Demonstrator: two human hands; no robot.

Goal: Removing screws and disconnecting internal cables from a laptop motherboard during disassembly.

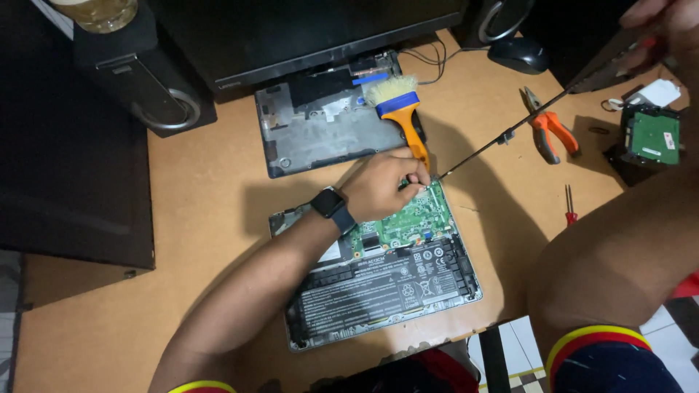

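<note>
Here, screwdriver [502, 137] tip just beside left hand [382, 185] fingers [418, 177].

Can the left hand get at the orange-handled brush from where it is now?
Probably yes: the left hand rests on the open laptop, right beside the brush handle, nothing between them, though its fingers look busy pinching something small.

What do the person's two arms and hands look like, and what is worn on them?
Both arms are bare down to short dark sleeves with yellow and red bands at the hem. The left hand has no glove; a black smartwatch with a square face sits on its wrist. The right hand, at the picture's top corner, also appears bare.
</note>
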